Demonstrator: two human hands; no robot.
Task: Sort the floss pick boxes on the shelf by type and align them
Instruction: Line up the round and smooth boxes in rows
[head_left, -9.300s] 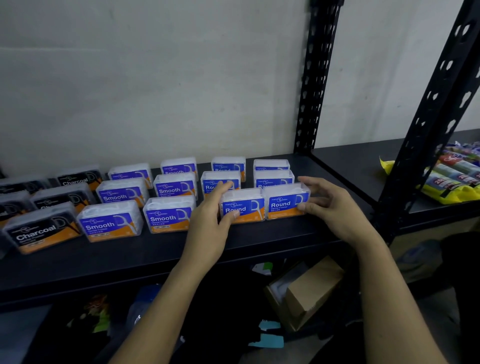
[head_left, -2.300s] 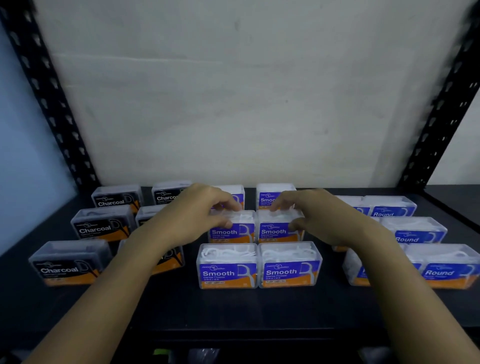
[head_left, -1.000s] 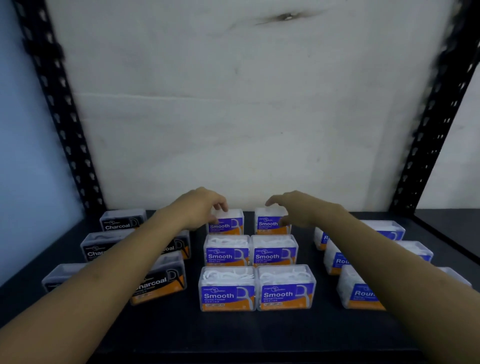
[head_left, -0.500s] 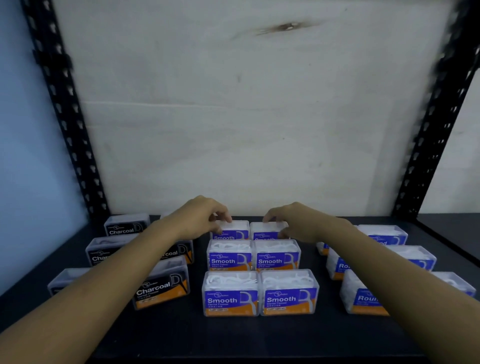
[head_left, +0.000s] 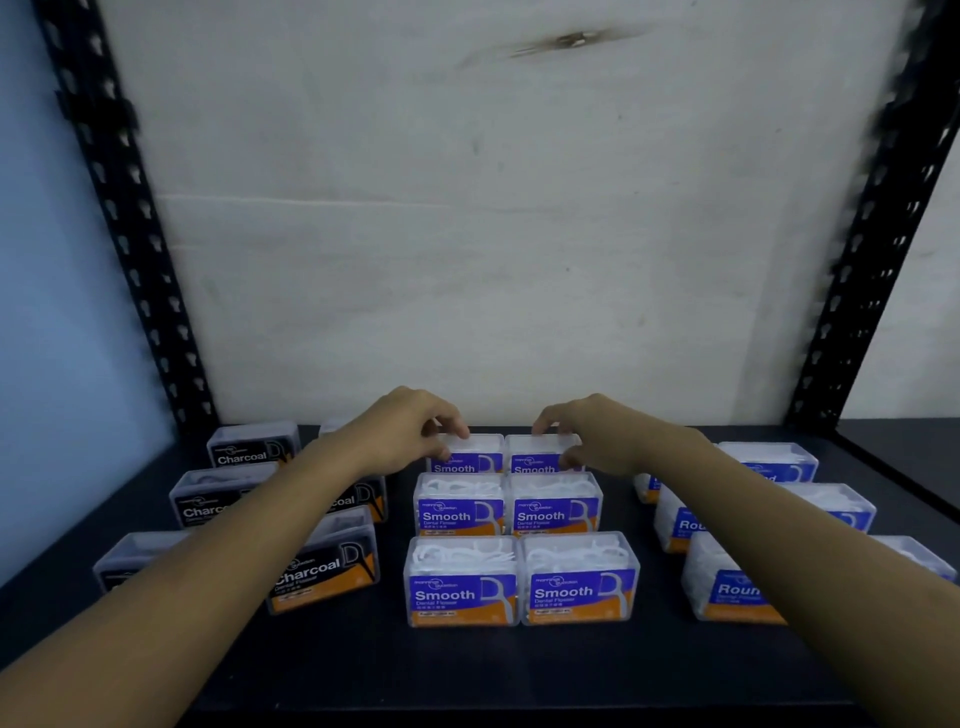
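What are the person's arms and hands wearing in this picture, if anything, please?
Nothing visible: the left hand and right hand are bare, no gloves, rings or watch showing; the left forearm and right forearm are uncovered to the frame's edge, sleeveless.

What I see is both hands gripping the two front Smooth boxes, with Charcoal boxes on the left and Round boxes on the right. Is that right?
Not quite. The head view shows the left hand and right hand gripping the back Smooth boxes, not the front pair. The Charcoal boxes on the left and Round boxes on the right are as you said.
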